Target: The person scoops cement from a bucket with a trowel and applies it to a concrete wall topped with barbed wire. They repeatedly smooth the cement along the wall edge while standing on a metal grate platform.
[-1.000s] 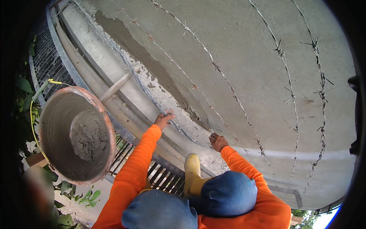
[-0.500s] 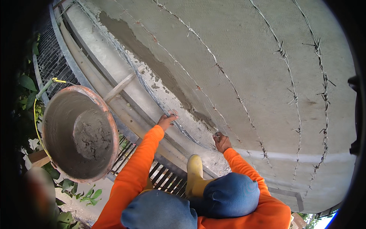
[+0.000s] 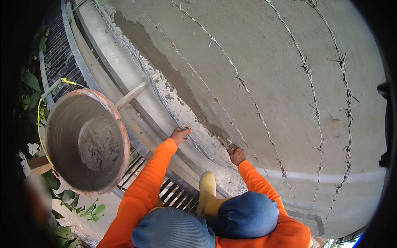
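Observation:
My left hand (image 3: 180, 134) is closed around a bundle of grey wires (image 3: 156, 91) that runs along the ledge. My right hand (image 3: 236, 155) is closed at the foot of the wall, its knuckles up. A small pale tip (image 3: 228, 141) pokes out beyond its fingers; the rest of what it holds is hidden. Just above that hand, a dark strip of wet mortar (image 3: 182, 87) covers the joint between the grey wall (image 3: 256, 53) and the rough concrete ledge (image 3: 108, 49).
Strands of barbed wire (image 3: 308, 70) cross in front of the wall. At left stands a bucket (image 3: 62, 124) part-filled with mortar, beside leafy plants (image 3: 31, 80). A wooden strut (image 3: 134, 94) spans the ledge's edge. My yellow boot (image 3: 207, 186) is by a slatted metal grating (image 3: 178, 191).
My right hand has shifted slightly left and up along the wall's foot, and the pale tip shows more. My left hand stays on the wires. The view has tilted a little.

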A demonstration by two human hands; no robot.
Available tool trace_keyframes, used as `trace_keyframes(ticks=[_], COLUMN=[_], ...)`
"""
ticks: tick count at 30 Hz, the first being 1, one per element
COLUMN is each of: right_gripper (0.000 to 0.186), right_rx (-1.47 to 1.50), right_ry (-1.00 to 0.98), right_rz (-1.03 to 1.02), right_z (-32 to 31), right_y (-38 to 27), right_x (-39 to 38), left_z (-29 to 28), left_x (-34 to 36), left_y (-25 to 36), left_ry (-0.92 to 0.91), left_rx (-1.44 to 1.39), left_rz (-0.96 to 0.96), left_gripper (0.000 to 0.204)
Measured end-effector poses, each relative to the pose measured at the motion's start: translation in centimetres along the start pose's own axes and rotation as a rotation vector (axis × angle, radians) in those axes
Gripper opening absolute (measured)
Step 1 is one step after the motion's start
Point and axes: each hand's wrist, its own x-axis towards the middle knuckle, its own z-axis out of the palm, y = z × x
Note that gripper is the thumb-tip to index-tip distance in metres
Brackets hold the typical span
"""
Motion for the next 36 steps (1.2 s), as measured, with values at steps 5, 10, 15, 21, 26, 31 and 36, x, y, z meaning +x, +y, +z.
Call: trace_keyframes(ticks=[5,10,15,21,26,31,36], right_gripper=[0.039,0.040,0.039,0.037,0.043,0.040,0.042], right_rx=[-0.007,-0.145,-0.047,0.002,-0.199,-0.088,0.039], right_ry=[-0.062,-0.071,-0.033,0.029,-0.088,-0.040,0.044], right_rz=[0.129,0.071,0.124,0.120,0.026,0.092,0.042], right_z=[-1.5,-0.2,0.3,-1.3,-1.0,0.4,-0.4], right_y=[-0.7,-1.9,-1.6,-2.0,-3.6,-3.8,-2.8], right_x=[-2.4,-0.6,-0.2,-3.2,-1.0,1.8,0.0], left_z=[0.3,0.5,0.4,-0.1,0.1,-0.4,-0.1], left_x=[0.7,0.7,-0.3,0.3,1.8,1.0,0.1], left_y=[-0.2,0.0,0.7,0.1,-1.3,-0.8,0.5], left_ry=[0.029,0.080,-0.001,-0.022,0.119,0.023,-0.024], left_rx=[0.030,0.017,0.026,0.055,-0.046,0.002,0.029], left_rz=[-0.025,-0.067,-0.030,-0.025,-0.066,-0.035,-0.037], left_gripper=[0.039,0.057,0.041,0.034,0.041,0.043,0.044])
